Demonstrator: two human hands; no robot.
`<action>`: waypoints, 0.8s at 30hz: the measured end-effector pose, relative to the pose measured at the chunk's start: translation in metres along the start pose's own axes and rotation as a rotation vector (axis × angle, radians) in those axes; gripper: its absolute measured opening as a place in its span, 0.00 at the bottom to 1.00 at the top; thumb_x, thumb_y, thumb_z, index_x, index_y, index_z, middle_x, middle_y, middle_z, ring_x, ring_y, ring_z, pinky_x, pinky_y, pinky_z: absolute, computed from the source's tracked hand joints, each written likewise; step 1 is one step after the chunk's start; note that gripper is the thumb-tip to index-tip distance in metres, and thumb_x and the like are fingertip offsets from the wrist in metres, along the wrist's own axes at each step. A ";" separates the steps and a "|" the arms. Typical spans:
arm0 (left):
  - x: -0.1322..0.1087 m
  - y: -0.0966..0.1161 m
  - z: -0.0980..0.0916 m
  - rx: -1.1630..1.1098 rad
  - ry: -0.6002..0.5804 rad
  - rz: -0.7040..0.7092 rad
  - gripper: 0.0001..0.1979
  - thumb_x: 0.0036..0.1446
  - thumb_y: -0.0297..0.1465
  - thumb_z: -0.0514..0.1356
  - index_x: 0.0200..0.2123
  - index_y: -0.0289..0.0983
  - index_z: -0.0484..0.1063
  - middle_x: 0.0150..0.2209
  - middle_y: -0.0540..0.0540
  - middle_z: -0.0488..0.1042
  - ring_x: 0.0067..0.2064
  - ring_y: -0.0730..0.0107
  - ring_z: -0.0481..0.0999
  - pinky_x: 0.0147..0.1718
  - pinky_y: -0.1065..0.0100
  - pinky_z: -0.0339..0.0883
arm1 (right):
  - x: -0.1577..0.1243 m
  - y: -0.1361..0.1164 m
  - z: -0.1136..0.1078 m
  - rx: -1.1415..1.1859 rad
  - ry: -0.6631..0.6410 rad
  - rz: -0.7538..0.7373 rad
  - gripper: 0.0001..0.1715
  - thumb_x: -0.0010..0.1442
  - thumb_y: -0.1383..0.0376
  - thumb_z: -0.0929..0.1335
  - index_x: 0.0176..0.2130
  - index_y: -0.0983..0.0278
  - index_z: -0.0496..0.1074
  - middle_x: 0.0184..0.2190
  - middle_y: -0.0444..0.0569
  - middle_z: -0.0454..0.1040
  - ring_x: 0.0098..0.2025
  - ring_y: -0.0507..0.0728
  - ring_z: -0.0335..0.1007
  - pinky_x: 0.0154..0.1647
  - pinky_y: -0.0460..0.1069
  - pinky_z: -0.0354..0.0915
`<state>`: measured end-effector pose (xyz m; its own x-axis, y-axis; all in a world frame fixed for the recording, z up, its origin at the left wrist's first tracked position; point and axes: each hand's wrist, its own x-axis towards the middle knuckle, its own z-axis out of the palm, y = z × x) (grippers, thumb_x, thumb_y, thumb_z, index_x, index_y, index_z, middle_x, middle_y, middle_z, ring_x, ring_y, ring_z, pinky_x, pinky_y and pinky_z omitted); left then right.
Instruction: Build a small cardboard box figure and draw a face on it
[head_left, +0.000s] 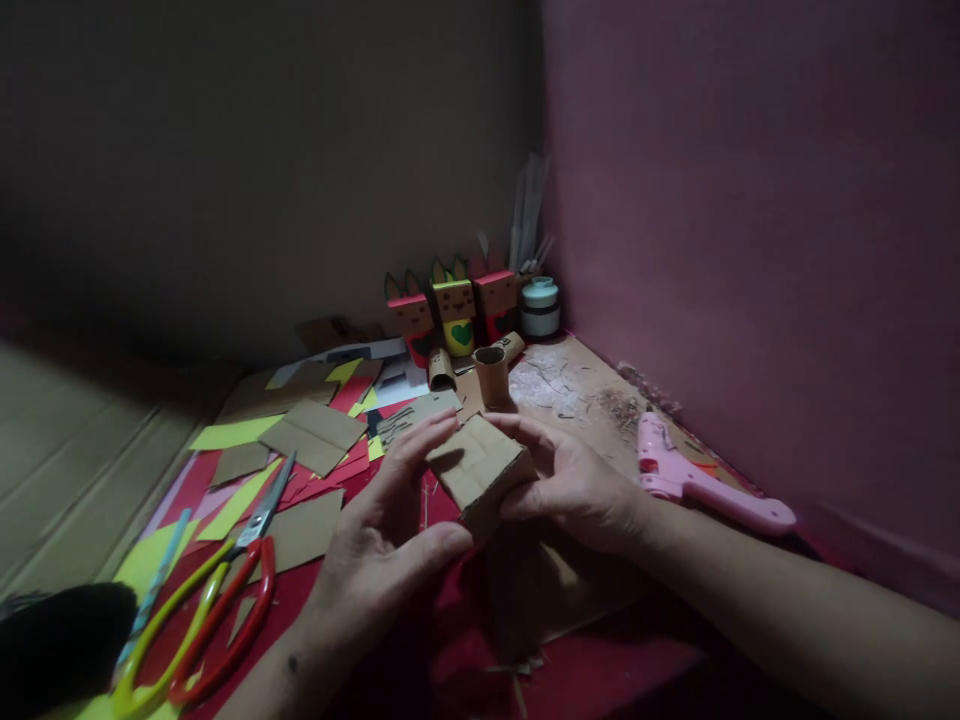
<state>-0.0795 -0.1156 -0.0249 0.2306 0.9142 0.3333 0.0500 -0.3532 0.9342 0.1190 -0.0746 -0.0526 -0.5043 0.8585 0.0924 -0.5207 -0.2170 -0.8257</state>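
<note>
A small brown cardboard box (480, 468) is gripped between both my hands just above the floor. My left hand (382, 530) clasps its left side, fingers over the top and thumb under the near edge. My right hand (574, 485) holds its right side, fingers curled round the far edge. A larger sheet of brown cardboard (555, 585) lies under the box and my right wrist.
Red-and-yellow scissors (217, 600) lie front left among red, yellow and brown paper scraps (300, 450). A pink glue gun (697, 480) rests on the right by the pink wall. Three decorated box figures (454, 315), cardboard tubes (491, 375) and a small jar (540, 305) stand in the corner.
</note>
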 end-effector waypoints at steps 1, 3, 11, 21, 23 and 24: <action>0.000 -0.001 0.000 -0.030 -0.002 -0.024 0.31 0.54 0.31 0.71 0.60 0.54 0.70 0.66 0.51 0.67 0.70 0.57 0.59 0.67 0.62 0.57 | 0.000 0.000 -0.001 -0.022 0.009 -0.028 0.41 0.40 0.76 0.80 0.52 0.57 0.74 0.46 0.44 0.76 0.49 0.56 0.73 0.49 0.51 0.69; 0.001 -0.003 0.003 -0.077 -0.001 -0.052 0.31 0.54 0.30 0.71 0.59 0.56 0.71 0.65 0.54 0.69 0.69 0.60 0.61 0.65 0.66 0.60 | 0.001 0.001 -0.001 -0.071 0.022 -0.077 0.42 0.40 0.75 0.81 0.53 0.56 0.73 0.48 0.44 0.75 0.50 0.57 0.73 0.49 0.51 0.68; 0.002 -0.003 0.011 -0.114 0.007 -0.040 0.24 0.58 0.28 0.68 0.56 0.52 0.72 0.60 0.53 0.74 0.64 0.66 0.69 0.59 0.71 0.67 | 0.000 0.000 -0.003 -0.240 0.021 -0.167 0.48 0.41 0.70 0.82 0.58 0.55 0.67 0.55 0.50 0.70 0.53 0.60 0.72 0.53 0.57 0.69; 0.005 -0.006 0.006 -0.138 -0.034 -0.054 0.42 0.52 0.29 0.72 0.66 0.48 0.57 0.66 0.41 0.66 0.66 0.50 0.66 0.58 0.56 0.71 | -0.002 -0.004 0.002 -0.159 -0.034 -0.163 0.43 0.42 0.72 0.82 0.55 0.52 0.70 0.50 0.46 0.73 0.50 0.58 0.72 0.55 0.56 0.68; 0.006 -0.005 0.008 -0.120 -0.028 -0.115 0.42 0.51 0.30 0.73 0.65 0.46 0.58 0.65 0.39 0.66 0.65 0.48 0.67 0.58 0.54 0.70 | -0.002 -0.004 0.003 -0.100 -0.039 -0.161 0.42 0.42 0.72 0.81 0.54 0.52 0.71 0.48 0.44 0.74 0.48 0.56 0.72 0.51 0.53 0.69; 0.006 -0.005 0.009 -0.110 -0.032 -0.142 0.40 0.51 0.30 0.72 0.64 0.45 0.59 0.65 0.38 0.67 0.65 0.48 0.68 0.58 0.53 0.70 | -0.002 -0.005 0.003 -0.070 -0.035 -0.160 0.41 0.42 0.73 0.81 0.53 0.52 0.72 0.47 0.44 0.74 0.47 0.56 0.72 0.50 0.52 0.70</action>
<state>-0.0699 -0.1099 -0.0285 0.2593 0.9460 0.1944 -0.0222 -0.1954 0.9805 0.1203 -0.0769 -0.0473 -0.4433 0.8624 0.2444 -0.5474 -0.0446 -0.8357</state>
